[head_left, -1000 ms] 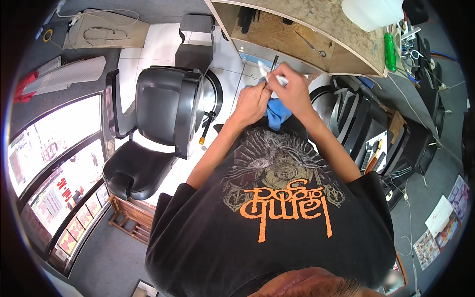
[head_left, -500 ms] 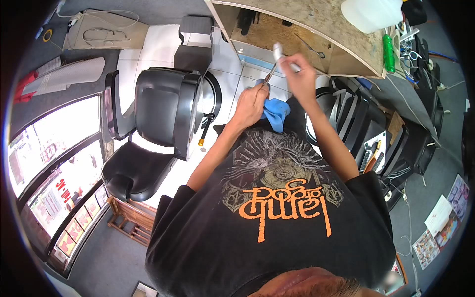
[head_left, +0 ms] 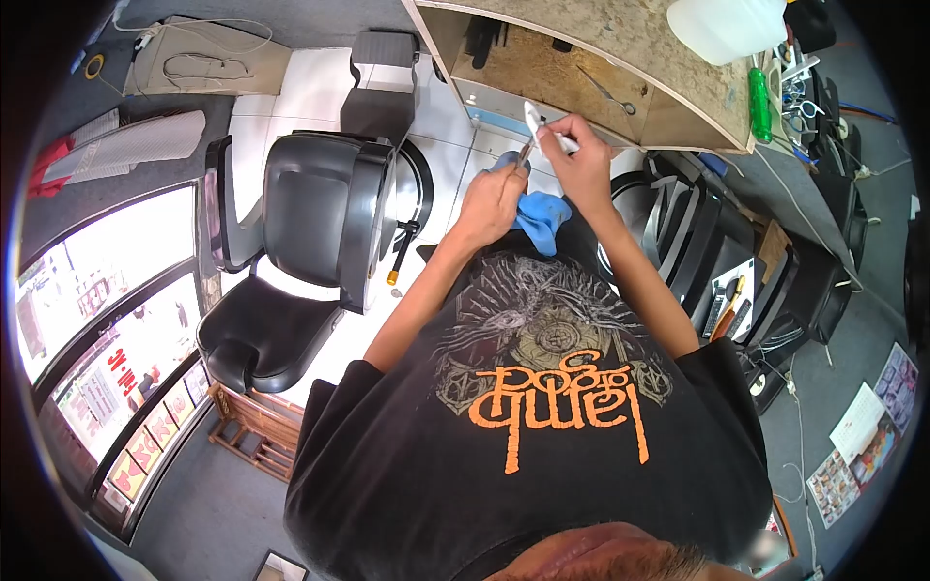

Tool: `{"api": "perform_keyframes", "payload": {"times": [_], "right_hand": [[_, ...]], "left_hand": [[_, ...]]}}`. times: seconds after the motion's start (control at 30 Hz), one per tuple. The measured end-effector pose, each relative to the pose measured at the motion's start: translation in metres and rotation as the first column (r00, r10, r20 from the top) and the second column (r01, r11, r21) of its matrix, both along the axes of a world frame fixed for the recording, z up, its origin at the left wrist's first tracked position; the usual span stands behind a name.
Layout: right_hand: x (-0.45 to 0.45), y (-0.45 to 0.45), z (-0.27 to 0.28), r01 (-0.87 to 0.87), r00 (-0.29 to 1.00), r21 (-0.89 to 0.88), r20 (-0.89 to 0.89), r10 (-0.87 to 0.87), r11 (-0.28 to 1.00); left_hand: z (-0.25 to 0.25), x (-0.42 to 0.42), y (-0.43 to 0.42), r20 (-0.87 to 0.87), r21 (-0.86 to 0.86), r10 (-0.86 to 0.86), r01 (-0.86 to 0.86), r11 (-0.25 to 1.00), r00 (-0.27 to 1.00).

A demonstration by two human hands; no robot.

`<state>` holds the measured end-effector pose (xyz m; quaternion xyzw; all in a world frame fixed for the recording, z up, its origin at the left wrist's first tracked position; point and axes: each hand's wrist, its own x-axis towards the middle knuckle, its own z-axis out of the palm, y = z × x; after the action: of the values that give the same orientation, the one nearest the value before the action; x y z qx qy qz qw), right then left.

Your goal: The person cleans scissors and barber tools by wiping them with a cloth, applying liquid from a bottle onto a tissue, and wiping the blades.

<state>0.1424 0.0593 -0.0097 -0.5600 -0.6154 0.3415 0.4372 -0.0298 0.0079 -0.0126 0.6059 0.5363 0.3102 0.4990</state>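
Note:
My left hand (head_left: 492, 201) is closed around a slim metal tool (head_left: 525, 153) and a blue cloth (head_left: 542, 221), which hangs down beside the fingers. Only the tool's shiny end shows above the fist, so its kind is hard to tell. Just to the right, my right hand (head_left: 579, 165) grips a white object (head_left: 554, 138), slim and tube-like, whose pointed end rises by the tool's tip. Whether the two touch is not clear.
A wooden cabinet (head_left: 678, 68) stands ahead, with scissors (head_left: 606, 90) on its shelf and a white container (head_left: 727, 27) and green bottle (head_left: 759, 105) on top. A black barber chair (head_left: 315, 208) is at the left; more black chairs (head_left: 707, 242) stand at the right.
My right hand first moved up and away from my left hand with the white object, then came back down near the metal tool. The blue cloth now hangs a little more to the right.

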Motion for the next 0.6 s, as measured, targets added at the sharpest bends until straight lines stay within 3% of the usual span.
{"api": "perform_keyframes", "payload": {"times": [0.13,0.27,0.3,0.4,0.6], "right_hand": [[-0.004,-0.007,0.015,-0.024,1.0,-0.126,0.001,0.025,0.992],[0.001,0.004,-0.002,0.004,0.997,-0.01,0.072,-0.003,1.0],[0.0,0.008,-0.004,0.011,0.998,0.022,0.057,-0.012,1.0],[-0.004,-0.004,0.01,-0.002,1.0,-0.16,0.008,0.003,0.987],[-0.002,0.006,-0.004,0.031,0.995,0.021,0.099,-0.033,0.999]], "left_hand": [[0.003,-0.001,-0.005,-0.099,0.106,-0.055,0.065,0.992,0.994],[-0.003,0.0,-0.003,-0.177,0.227,-0.074,0.114,0.967,0.981],[-0.003,-0.002,-0.004,-0.156,0.185,-0.067,0.096,0.978,0.986],[0.002,-0.002,-0.004,-0.114,0.084,-0.056,0.066,0.994,0.992],[0.001,-0.002,-0.004,-0.048,0.072,-0.023,0.026,0.997,0.999]]}}
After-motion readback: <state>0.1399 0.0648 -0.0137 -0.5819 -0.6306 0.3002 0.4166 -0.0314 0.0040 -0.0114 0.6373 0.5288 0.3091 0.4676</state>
